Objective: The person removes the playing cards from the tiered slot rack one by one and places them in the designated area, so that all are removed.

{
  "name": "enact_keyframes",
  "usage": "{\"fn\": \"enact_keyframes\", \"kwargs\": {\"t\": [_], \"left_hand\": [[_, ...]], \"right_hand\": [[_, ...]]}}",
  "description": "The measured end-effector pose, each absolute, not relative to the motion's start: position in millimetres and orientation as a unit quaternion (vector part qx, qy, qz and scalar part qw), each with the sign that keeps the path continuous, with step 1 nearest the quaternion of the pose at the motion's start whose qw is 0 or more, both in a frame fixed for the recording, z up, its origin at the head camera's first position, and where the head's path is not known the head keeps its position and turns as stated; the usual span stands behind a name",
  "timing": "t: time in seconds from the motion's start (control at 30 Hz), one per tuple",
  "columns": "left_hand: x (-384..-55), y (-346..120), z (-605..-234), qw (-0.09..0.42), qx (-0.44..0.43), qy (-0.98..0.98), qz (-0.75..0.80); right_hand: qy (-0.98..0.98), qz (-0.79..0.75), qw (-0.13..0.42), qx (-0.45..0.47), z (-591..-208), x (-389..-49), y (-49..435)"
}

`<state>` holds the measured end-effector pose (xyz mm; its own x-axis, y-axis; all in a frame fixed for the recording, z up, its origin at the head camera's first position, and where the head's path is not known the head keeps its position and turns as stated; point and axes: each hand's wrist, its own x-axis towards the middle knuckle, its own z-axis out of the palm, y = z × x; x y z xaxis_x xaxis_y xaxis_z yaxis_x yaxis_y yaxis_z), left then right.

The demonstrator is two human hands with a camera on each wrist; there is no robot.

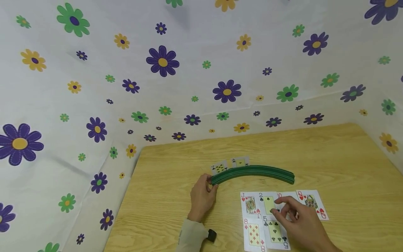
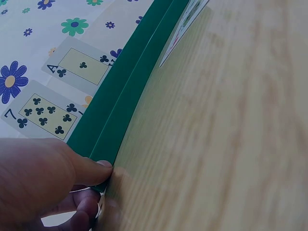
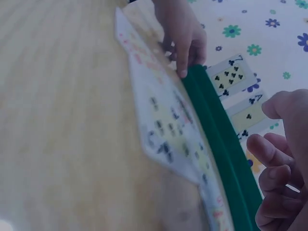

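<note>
My left hand (image 1: 202, 196) grips the left end of a curved green card holder (image 1: 252, 170), its thumb pressing the near face in the left wrist view. A seven of clubs (image 1: 219, 167) and an ace of clubs (image 1: 240, 162) stand in the holder's slot. Above the face-up cards is my right hand (image 1: 300, 218), fingers loosely bent, thumb and forefinger apart with nothing between them. Its fingertips are near the two of spades (image 1: 268, 204). Below that card lies the five of clubs (image 1: 274, 231). The hand partly covers a red ten (image 1: 284, 195).
Also face up are a jack of hearts (image 1: 250, 205), an eight of diamonds (image 1: 253, 235) and a queen of hearts (image 1: 311, 202). A white flower-printed sheet (image 1: 189, 91) rises behind and beside the wooden table (image 1: 163, 182).
</note>
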<state>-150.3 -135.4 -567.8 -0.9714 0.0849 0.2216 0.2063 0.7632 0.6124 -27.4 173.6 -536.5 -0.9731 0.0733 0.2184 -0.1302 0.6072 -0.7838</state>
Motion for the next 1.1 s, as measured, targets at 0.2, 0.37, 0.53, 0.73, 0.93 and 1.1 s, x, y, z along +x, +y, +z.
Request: {"fn": "enact_keyframes", "kwargs": {"t": [0.2, 0.37, 0.53, 0.73, 0.93, 1.1], "left_hand": [[-149, -133, -567, 0.088, -0.079, -0.934, -0.337], [-148, -132, -567, 0.088, -0.079, -0.935, -0.336], [-147, -133, -567, 0.091, -0.080, -0.934, -0.337], [-149, -136, -567, 0.103, -0.081, -0.934, -0.332], [-150, -136, -569, 0.100, -0.084, -0.934, -0.334], [-149, -135, -570, 0.099, -0.081, -0.935, -0.332]], "right_hand": [[-0.866, 0.450, 0.207, 0.070, -527, -51, 165], [-0.856, 0.451, 0.241, 0.075, -520, -72, 156], [-0.836, 0.464, 0.280, 0.084, -516, -87, 147], [-0.821, 0.483, 0.292, 0.087, -518, -104, 136], [-0.814, 0.498, 0.290, 0.076, -524, -117, 128], [-0.813, 0.506, 0.281, 0.069, -525, -129, 124]]}}
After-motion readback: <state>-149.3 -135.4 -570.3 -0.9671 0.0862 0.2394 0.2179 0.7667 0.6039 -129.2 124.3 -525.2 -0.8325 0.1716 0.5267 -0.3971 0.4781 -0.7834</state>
